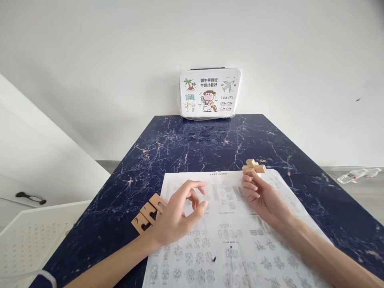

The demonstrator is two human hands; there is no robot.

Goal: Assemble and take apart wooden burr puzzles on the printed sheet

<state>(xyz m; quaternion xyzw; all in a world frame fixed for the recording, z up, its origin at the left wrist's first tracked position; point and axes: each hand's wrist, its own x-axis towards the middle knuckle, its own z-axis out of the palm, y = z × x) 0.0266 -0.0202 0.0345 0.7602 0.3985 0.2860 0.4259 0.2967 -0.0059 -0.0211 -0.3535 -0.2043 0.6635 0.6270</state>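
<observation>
Between the thumb and fingers of my right hand is a wooden burr puzzle, its short light blocks crossing one another. It is held up over the far right edge of a printed instruction sheet. My left hand hovers above the sheet's left part, fingers curved and apart from the thumb, with nothing in it. Beside and partly behind that hand, flat wooden pieces with cut-out slots lie in a row on the dark table; one bears a number. My left hand hides part of them.
A white case with cartoon prints stands at the far end of the blue marbled table, against the wall. Clear plastic bottles lie on the floor at right. A white perforated basket is at lower left.
</observation>
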